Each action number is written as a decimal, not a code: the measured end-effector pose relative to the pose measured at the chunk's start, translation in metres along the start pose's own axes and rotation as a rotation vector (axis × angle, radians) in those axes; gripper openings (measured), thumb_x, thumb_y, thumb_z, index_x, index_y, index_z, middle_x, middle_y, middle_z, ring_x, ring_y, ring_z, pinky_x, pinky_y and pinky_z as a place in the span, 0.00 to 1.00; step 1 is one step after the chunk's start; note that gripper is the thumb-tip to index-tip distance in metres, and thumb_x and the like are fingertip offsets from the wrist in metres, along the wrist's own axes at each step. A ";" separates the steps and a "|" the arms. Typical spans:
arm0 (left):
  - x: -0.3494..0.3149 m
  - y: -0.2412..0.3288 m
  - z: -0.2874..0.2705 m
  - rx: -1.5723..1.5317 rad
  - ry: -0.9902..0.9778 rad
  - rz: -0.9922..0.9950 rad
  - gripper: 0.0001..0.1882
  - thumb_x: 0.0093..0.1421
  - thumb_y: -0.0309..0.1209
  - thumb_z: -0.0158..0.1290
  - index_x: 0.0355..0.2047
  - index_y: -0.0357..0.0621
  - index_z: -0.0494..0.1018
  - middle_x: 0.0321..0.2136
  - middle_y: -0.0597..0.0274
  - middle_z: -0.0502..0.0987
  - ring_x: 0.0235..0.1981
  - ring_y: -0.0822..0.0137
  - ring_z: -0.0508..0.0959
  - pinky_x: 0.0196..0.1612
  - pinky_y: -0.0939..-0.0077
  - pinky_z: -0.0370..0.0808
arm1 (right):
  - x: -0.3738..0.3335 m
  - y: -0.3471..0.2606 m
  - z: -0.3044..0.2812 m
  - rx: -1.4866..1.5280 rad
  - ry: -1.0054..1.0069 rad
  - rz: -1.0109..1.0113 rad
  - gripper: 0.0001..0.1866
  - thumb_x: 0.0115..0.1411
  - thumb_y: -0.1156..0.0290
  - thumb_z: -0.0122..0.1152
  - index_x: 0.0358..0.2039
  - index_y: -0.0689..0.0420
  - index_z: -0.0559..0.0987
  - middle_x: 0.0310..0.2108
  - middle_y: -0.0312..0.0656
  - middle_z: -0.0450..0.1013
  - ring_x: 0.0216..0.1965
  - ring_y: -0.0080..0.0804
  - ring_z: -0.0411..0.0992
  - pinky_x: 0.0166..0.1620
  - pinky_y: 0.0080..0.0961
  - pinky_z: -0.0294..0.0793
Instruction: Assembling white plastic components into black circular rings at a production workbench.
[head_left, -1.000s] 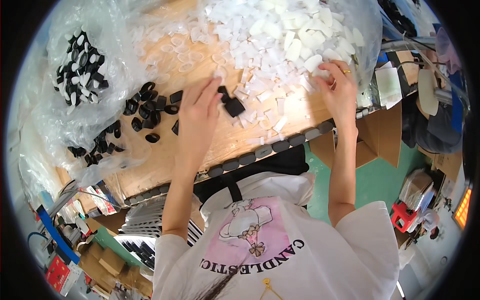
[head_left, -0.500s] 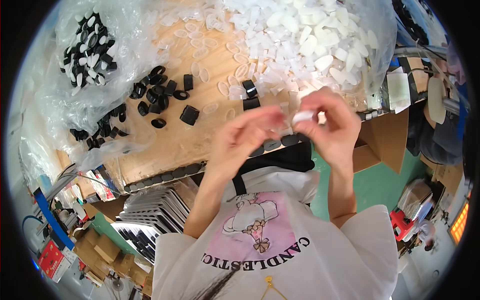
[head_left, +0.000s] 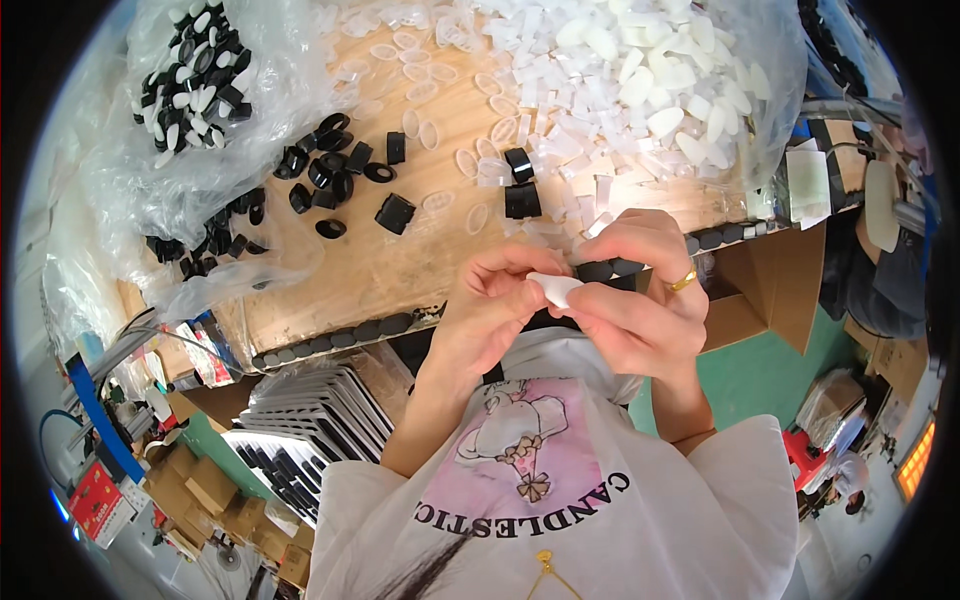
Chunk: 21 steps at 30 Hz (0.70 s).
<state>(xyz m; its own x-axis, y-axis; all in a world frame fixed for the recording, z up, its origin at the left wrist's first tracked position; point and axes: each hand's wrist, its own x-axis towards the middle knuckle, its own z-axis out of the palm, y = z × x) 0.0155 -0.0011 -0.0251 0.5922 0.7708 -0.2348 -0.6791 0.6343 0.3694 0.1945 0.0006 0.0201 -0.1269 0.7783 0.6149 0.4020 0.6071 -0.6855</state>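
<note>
A small white oval piece is pinched between my two hands, close to the table's front edge. My left hand is closed, its fingertips and thumb on the left end of the piece. My right hand, with a gold ring on one finger, grips the other end. Fingers cover part of the piece, so I cannot tell whether anything else is joined to it. Just beyond the hands lie black oval rings and small clear strips.
A heap of white oval pieces and clear parts covers the far right. Loose black rings and clear oval rings lie left of centre. A plastic bag holds black and white pieces. Black round pads line the table edge.
My hands have come together and moved nearer my body. The left hand, apart from the white piece before, now grips it along with the right. The view has shifted slightly.
</note>
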 end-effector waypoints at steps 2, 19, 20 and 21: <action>-0.003 0.004 0.004 -0.043 0.016 -0.044 0.11 0.61 0.28 0.59 0.43 0.37 0.75 0.43 0.51 0.79 0.43 0.65 0.79 0.43 0.71 0.77 | 0.000 -0.002 0.001 -0.024 0.017 0.004 0.14 0.36 0.81 0.69 0.28 0.57 0.82 0.39 0.45 0.74 0.34 0.39 0.72 0.35 0.30 0.71; -0.010 0.013 0.009 0.654 0.341 0.234 0.18 0.59 0.25 0.59 0.50 0.39 0.73 0.43 0.56 0.79 0.44 0.66 0.79 0.49 0.72 0.76 | -0.001 0.003 0.002 0.044 -0.123 0.194 0.14 0.40 0.82 0.70 0.30 0.63 0.81 0.39 0.53 0.75 0.39 0.42 0.74 0.41 0.32 0.73; -0.008 0.022 -0.003 1.009 0.441 0.364 0.17 0.58 0.25 0.60 0.48 0.40 0.75 0.43 0.56 0.79 0.42 0.65 0.78 0.48 0.73 0.76 | -0.005 0.003 0.000 0.039 -0.117 0.200 0.14 0.40 0.82 0.70 0.30 0.63 0.81 0.39 0.53 0.75 0.39 0.42 0.74 0.41 0.32 0.73; -0.007 0.034 -0.015 1.445 0.636 0.495 0.18 0.56 0.26 0.62 0.48 0.41 0.75 0.43 0.56 0.78 0.40 0.64 0.78 0.46 0.73 0.76 | -0.009 0.001 -0.001 0.150 -0.029 0.381 0.13 0.42 0.84 0.69 0.32 0.65 0.81 0.38 0.53 0.75 0.39 0.41 0.74 0.42 0.31 0.74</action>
<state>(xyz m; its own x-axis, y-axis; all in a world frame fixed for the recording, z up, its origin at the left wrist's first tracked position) -0.0180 0.0161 -0.0245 -0.0526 0.9984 -0.0194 0.4184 0.0397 0.9074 0.1975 -0.0062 0.0141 -0.0207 0.9549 0.2963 0.2888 0.2895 -0.9126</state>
